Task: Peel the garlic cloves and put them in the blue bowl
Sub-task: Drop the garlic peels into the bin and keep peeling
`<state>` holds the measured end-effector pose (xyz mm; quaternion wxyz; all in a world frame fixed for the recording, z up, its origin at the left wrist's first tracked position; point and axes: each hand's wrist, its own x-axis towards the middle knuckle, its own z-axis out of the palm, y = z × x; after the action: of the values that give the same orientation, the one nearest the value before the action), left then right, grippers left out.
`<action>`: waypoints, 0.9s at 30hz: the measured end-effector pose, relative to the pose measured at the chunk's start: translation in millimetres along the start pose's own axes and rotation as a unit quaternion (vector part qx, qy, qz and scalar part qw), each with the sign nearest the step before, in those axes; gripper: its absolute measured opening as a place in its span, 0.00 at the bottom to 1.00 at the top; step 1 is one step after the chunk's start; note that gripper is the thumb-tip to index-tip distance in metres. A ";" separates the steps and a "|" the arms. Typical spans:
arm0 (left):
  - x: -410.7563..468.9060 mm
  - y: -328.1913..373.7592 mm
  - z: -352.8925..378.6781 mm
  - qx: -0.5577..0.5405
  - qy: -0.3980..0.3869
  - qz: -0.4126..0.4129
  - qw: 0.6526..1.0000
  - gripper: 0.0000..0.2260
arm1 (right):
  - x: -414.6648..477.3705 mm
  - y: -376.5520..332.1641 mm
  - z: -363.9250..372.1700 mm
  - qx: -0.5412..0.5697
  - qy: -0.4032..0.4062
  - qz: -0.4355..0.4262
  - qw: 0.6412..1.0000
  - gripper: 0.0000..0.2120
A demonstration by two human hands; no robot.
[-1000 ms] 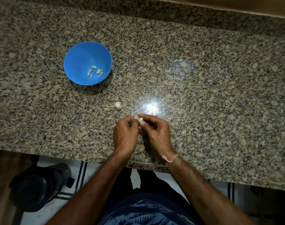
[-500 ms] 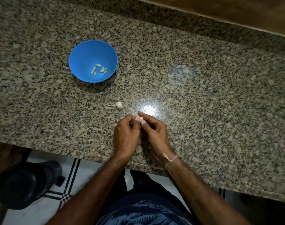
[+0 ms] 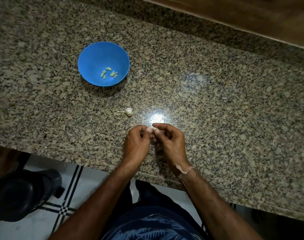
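A blue bowl (image 3: 95, 54) stands on the granite counter at the upper left, with several pale peeled garlic cloves (image 3: 109, 73) in its bottom. A small garlic bulb (image 3: 128, 111) with a thin stalk lies on the counter between the bowl and my hands. My left hand (image 3: 137, 144) and my right hand (image 3: 171, 142) meet near the counter's front edge. Both pinch one small garlic clove (image 3: 153, 129) between thumbs and fingertips; most of the clove is hidden by the fingers.
The granite counter (image 3: 217, 101) runs wide to the right, with a bright light reflection just beyond my hands. A raised granite ledge and wood strip border its far side. Below the front edge are tiled floor and a black bin-like object (image 3: 21, 193) at lower left.
My hands stay together on the clove, with the fingertips shifting slightly on it. The camera view has drifted, so bowl and bulb sit a little differently in frame.
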<state>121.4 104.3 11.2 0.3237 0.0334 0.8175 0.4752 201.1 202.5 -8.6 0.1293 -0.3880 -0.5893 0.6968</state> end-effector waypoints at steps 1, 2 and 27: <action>0.9 -0.3 -0.5 0.004 0.008 0.003 1.000 0.07 | -0.9 -1.3 -1.0 0.025 -0.003 0.015 1.000 0.09; 1.2 0.2 -1.3 0.010 0.017 0.006 1.000 0.06 | -1.6 -2.4 -2.0 0.045 -0.006 0.028 0.999 0.09; -1.7 0.3 -7.3 0.117 0.057 0.108 0.986 0.04 | -0.7 -3.0 -7.7 0.053 -0.009 0.017 0.998 0.11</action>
<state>118.6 98.4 14.7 0.2175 0.1322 0.8761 0.4095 206.0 208.4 -5.6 0.1322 -0.3841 -0.5461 0.7327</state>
